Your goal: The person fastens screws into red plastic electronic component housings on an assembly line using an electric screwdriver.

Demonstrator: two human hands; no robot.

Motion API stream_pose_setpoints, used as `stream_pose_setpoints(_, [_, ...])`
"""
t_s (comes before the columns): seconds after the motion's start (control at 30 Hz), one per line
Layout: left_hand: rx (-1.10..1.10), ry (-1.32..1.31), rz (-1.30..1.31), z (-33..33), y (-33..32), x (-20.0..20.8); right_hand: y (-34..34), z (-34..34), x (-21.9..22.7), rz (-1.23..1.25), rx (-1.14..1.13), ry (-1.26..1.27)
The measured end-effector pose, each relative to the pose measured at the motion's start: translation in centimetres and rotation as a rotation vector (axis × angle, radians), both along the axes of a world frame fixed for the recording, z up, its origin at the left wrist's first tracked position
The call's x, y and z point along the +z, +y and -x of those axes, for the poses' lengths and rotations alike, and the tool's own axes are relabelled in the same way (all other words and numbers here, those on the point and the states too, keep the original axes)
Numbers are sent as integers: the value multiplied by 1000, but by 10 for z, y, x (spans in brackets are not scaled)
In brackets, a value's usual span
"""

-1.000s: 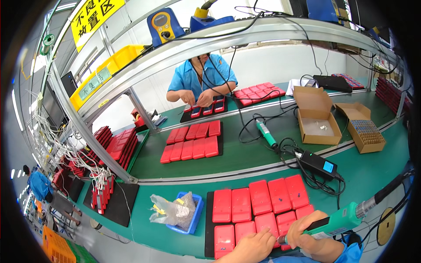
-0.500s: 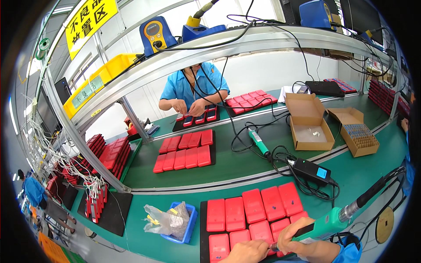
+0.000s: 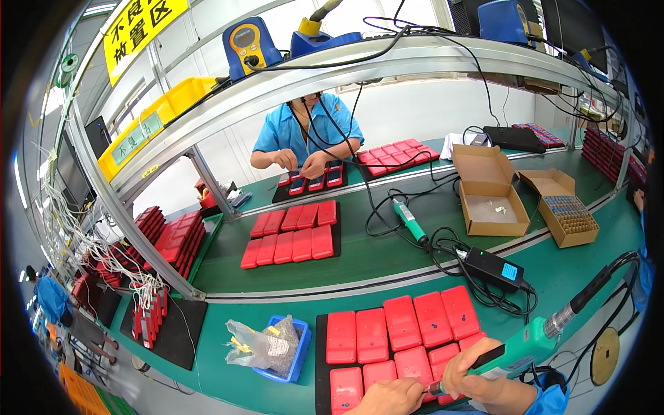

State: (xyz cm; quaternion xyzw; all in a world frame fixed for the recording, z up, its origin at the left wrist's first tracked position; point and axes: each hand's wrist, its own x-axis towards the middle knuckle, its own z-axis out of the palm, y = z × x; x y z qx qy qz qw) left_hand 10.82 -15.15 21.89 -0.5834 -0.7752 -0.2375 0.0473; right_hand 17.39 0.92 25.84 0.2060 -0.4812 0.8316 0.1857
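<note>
My right hand (image 3: 478, 379) is wrapped round a green electric screwdriver (image 3: 517, 351), which lies tilted with its tip toward the left. At that tip the fingers of my left hand (image 3: 389, 398) are pinched together; what they hold, if anything, is hidden. Both hands are over the near rows of red rectangular cases (image 3: 403, 324), set out on a black mat (image 3: 322, 346). Small dark spots show on some cases. The case under the screwdriver tip is mostly covered by my hands.
A blue bin (image 3: 303, 351) with a plastic bag (image 3: 259, 347) of small parts stands left of the mat. Beyond lie a black power adapter (image 3: 487, 268), another green screwdriver (image 3: 409, 221) and cardboard boxes (image 3: 494, 225). Across the bench a person in blue (image 3: 277, 135) handles cases. A metal shelf frame (image 3: 311, 86) spans overhead.
The view has shifted very slightly. My hands and the screwdriver keep nearly the same place over the cases. The hands of the person opposite have moved a little.
</note>
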Motion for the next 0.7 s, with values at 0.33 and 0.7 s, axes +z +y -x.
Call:
stream_pose_setpoints(0.33, [-4,-17,35,0,-4,10,-5,-1,-2,13,-58,22])
stream_pose_setpoints(0.7, [-8,-157,50,1,-9,5,-7,-3,5,32,-113,15])
